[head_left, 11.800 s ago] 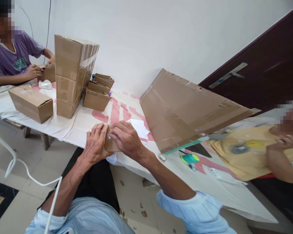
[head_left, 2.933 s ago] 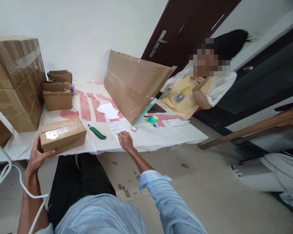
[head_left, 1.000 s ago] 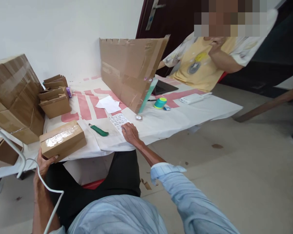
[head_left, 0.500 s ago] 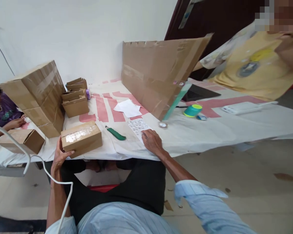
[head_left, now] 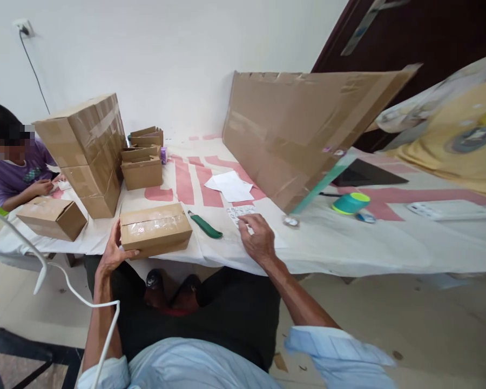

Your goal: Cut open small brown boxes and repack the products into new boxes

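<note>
Clasping the left end of a taped carton [head_left: 156, 231], the left grip [head_left: 113, 253] has its thumb along the near side and fingers round the end. Carton sits on the worktop [head_left: 328, 254], directly right of that grip, clear tape shining on top. Right grip [head_left: 260, 239] is over the near part of a printed sheet [head_left: 234, 213], fingers curled; cannot tell whether they pinch anything. Green cutter [head_left: 206, 225] lies between the two grips, just beside the carton's right end. White papers [head_left: 230, 186] overlap beyond the right grip; a small shiny object [head_left: 291, 221], blurred, is near it on the right. Farther right of that grip: teal container [head_left: 351, 203] with a yellow-green rim. Large cardboard panel [head_left: 303, 129] stands slanted beyond the right grip. Beyond the left grip: open cartons [head_left: 141, 174] and a tall stack of cartons [head_left: 89, 156]. Left of the left grip, another carton [head_left: 51, 219]; behind it, a co-worker in a purple top [head_left: 28, 173].
</note>
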`<state>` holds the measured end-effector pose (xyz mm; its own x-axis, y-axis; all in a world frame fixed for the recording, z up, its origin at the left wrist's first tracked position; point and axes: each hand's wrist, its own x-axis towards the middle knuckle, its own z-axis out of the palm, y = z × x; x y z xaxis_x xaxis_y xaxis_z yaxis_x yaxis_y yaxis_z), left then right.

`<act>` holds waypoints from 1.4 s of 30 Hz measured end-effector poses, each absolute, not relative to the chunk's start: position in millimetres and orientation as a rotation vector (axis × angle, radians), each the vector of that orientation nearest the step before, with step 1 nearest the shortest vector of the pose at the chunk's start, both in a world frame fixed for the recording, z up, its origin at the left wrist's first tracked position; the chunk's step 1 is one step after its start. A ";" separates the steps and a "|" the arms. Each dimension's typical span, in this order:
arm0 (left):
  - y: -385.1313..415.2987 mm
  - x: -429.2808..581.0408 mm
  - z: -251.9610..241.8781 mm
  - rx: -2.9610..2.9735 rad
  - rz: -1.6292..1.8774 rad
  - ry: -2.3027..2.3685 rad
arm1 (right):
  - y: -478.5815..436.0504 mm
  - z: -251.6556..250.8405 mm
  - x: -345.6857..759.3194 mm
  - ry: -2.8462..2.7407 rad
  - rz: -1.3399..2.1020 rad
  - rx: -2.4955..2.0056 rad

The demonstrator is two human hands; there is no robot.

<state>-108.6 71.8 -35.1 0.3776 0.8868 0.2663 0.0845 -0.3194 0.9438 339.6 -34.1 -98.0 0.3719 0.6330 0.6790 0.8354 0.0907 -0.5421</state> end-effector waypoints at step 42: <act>51.1 -80.3 -27.0 1.787 1.025 0.842 | 11.1 56.6 230.2 -1.804 0.354 -1.319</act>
